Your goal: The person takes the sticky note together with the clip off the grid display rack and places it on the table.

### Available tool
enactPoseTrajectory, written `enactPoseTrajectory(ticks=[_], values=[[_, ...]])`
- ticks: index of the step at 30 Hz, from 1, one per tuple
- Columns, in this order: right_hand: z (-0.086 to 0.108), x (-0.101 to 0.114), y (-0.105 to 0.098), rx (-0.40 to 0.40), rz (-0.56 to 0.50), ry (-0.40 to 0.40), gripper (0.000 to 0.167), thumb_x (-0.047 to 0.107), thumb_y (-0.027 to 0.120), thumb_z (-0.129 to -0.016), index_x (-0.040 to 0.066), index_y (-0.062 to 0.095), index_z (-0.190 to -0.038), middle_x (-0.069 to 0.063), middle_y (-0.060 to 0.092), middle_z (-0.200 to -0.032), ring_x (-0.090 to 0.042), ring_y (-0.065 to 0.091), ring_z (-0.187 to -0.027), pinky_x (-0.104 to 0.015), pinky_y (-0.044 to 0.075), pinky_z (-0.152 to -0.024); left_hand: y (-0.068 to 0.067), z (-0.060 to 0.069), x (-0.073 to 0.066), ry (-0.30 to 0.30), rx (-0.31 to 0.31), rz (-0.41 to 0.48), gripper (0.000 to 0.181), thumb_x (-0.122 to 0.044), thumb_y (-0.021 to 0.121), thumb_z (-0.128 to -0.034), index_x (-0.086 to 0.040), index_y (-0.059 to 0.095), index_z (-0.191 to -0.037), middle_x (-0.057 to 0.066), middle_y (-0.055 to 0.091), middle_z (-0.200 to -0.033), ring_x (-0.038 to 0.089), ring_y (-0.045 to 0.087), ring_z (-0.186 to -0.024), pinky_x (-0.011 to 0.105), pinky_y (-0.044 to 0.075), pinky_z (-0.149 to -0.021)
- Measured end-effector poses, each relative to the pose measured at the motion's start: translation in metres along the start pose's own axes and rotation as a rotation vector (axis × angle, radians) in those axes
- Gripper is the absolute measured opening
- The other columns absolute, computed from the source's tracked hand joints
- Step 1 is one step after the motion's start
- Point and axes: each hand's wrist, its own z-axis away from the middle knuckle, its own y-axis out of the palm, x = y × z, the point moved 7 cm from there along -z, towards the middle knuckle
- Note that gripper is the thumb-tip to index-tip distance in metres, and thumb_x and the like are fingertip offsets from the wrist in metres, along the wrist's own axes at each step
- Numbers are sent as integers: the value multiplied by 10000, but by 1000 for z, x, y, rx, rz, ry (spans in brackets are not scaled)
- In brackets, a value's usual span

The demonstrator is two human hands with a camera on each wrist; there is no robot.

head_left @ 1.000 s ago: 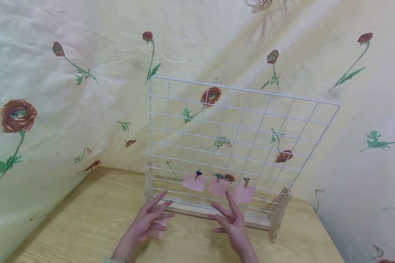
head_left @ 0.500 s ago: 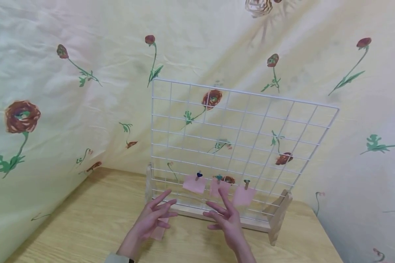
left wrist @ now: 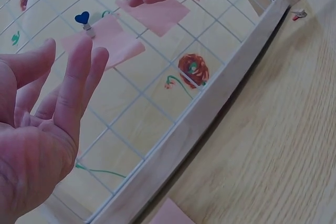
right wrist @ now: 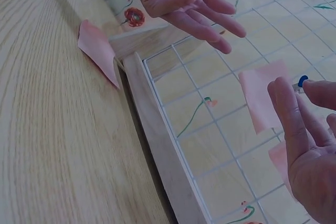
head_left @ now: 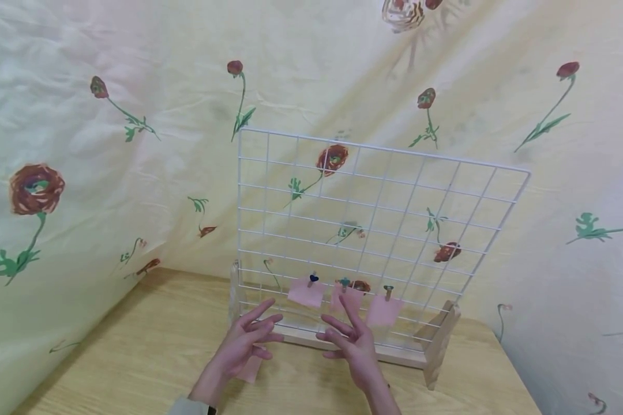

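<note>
My left hand (head_left: 241,346) hovers in front of the white wire grid (head_left: 410,190), fingers spread and holding nothing. Facing it, my right hand (head_left: 357,353) is also spread and holds nothing. Three pink paper notes hang low on the grid: a left one (head_left: 304,295) under a dark blue heart clip (head_left: 314,279), a middle one (head_left: 354,295) under a teal clip (head_left: 345,282), and a right one (head_left: 384,311) under a green-topped clip (head_left: 388,290). Another pink note (right wrist: 97,50) lies on the table by the stand's left end, partly behind my left hand in the head view.
The grid stands in a wooden base (head_left: 405,355) with wooden end supports (head_left: 441,343). On the wood-grain table (head_left: 150,340) lies a small clip with a bit of red (left wrist: 298,15), near the base. Flower-patterned cloth (head_left: 187,104) hangs behind and at both sides.
My right hand has drifted a little to the left and my left hand slightly to the right, bringing them closer together. The notes and clips stay put; the head view has shifted slightly.
</note>
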Motion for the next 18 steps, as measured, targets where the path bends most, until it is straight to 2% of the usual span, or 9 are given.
enactPoseTrajectory(ticks=[3, 7, 10, 14, 18], values=[[-3, -1, 2, 10, 3, 1, 796, 41, 655, -888, 232, 230, -1535, -245, 542, -1322, -233, 703, -918, -352, 598, -637, 1, -2, 0, -20, -16, -2, 607, -120, 535, -985, -107, 242, -1517, 291, 372, -1450, 220, 683, -985, 256, 585, -596], [-7, -1, 4, 19, 11, 6, 805, 67, 672, -884, 300, 246, -1527, -190, 588, -1295, -250, 702, -929, -361, 599, -639, 3, -4, -1, -28, -26, -12, 637, -130, 567, -968, -110, 244, -1516, 294, 378, -1444, 224, 675, -1008, 270, 588, -602], [-10, -1, 7, 37, 8, 6, 821, 62, 668, -885, 320, 229, -1529, -223, 550, -1329, -254, 699, -935, -359, 597, -642, 5, -6, -2, -21, -28, -23, 635, -132, 575, -963, -116, 258, -1514, 302, 397, -1428, 222, 672, -1015, 279, 590, -619], [-13, 2, 13, 63, 8, 5, 826, 49, 647, -896, 291, 191, -1541, -302, 463, -1374, -250, 697, -937, -357, 595, -650, 5, -9, -3, -16, -44, -28, 628, -136, 583, -959, -130, 281, -1509, 305, 420, -1408, 238, 669, -1024, 284, 591, -635], [-16, 4, 15, 55, 28, 20, 784, 72, 638, -908, 282, 215, -1535, -288, 497, -1350, -251, 698, -929, -414, 595, -673, 7, -14, -4, -12, -54, -44, 633, -142, 587, -957, -125, 278, -1510, 313, 417, -1406, 290, 639, -1084, 325, 596, -678]])
